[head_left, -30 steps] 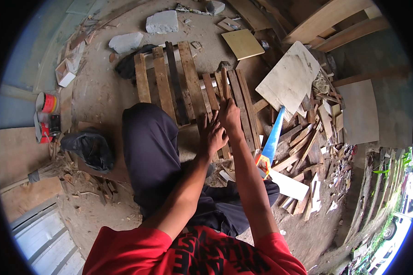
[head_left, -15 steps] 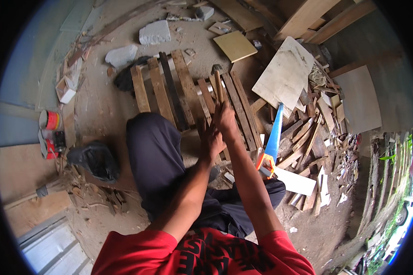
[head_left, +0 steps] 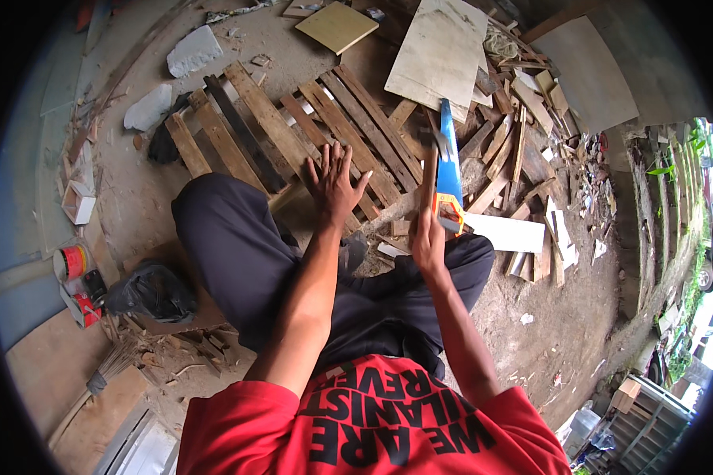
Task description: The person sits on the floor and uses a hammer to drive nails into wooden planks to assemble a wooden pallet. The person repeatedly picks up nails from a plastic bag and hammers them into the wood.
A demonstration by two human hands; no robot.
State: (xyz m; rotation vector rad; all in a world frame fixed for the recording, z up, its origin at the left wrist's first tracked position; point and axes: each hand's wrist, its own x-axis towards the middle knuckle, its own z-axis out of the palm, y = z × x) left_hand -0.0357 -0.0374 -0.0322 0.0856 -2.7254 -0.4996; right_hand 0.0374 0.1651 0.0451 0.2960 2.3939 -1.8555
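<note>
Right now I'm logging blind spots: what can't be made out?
All in the head view:
- Gripped part of the wooden-handled hammer: hidden by the right hand.
- Slatted brown wooden frame: partly covered by the left hand.
- Inside of the black plastic bag: hidden by its folds.
- Silvery ribbed panel: cut off by the lower edge.

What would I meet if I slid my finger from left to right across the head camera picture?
Red-and-yellow can → black plastic bag → left hand → right hand gripping a hammer → white board.
</note>
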